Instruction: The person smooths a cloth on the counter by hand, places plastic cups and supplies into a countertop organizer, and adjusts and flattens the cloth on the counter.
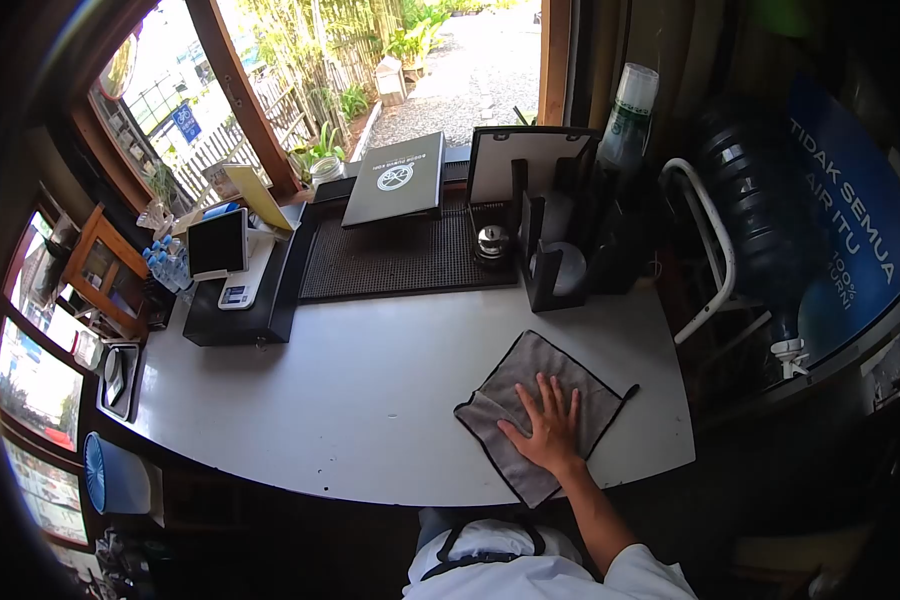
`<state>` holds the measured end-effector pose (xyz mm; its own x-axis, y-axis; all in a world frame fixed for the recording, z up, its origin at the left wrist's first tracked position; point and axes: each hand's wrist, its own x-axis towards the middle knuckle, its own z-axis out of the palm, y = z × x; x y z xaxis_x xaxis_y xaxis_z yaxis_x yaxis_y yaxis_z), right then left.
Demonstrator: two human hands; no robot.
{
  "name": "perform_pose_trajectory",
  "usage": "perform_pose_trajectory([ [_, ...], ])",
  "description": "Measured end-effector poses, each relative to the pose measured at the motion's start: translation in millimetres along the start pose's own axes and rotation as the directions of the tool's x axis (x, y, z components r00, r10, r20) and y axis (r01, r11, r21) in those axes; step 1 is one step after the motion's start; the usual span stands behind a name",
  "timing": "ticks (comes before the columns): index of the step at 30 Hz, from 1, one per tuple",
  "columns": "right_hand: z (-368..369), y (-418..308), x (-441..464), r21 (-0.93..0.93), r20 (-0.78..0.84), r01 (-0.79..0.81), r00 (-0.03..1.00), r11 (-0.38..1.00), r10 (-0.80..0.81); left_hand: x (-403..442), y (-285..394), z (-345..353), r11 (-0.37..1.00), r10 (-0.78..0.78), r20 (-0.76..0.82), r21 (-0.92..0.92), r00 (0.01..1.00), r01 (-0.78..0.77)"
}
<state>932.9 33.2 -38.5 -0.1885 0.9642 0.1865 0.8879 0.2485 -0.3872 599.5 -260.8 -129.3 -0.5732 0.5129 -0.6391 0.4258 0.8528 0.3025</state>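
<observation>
My right hand [548, 430] lies flat with its fingers spread on a grey cleaning cloth [530, 365]. The cloth has a dark edging and is spread out on the right part of the white counter [350, 400]. One of its corners reaches the counter's front edge, and a small dark loop sticks out on its right side. My left hand does not show anywhere in the view.
A black rubber bar mat [370, 270] at the back carries a dark menu folder [398, 180] and a call bell [492, 241]. To its right stand a black organizer [555, 280] and stacked plastic cups [630, 115]. At left, a tablet [217, 243] tops a black cash drawer [235, 325].
</observation>
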Motion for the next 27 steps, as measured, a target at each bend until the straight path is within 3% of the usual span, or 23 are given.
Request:
perform_pose_trajectory([
  [3,-4.5,12.5,10.8,0.003,-0.017,-0.041,0.999,0.999,0.041,-10.1,2.1,9.2,1.0,-0.019,-0.006,0.002,1.0,0.019],
  [13,-2.7,19.4,8.3,-0.038,-0.018,0.038,0.999,0.999,-0.039,-28.8,6.8,25.7,0.998,-0.059,-0.022,0.016,0.998,0.059],
  [17,-9.6,30.9,9.6,0.025,0.03,0.086,0.996,0.996,-0.087,-29.3,12.5,29.0,0.998,-0.062,-0.024,0.023,0.998,0.063],
  [26,-7.6,36.8,20.5,0.04,0.029,0.077,0.996,0.996,-0.079,-31.1,18.0,38.1,0.998,-0.056,-0.011,0.025,0.998,0.056],
  [27,-10.0,41.2,27.8,0.01,0.015,0.009,1.0,1.0,-0.01,-30.4,18.7,39.4,0.998,-0.052,-0.007,0.025,0.999,0.052],
])
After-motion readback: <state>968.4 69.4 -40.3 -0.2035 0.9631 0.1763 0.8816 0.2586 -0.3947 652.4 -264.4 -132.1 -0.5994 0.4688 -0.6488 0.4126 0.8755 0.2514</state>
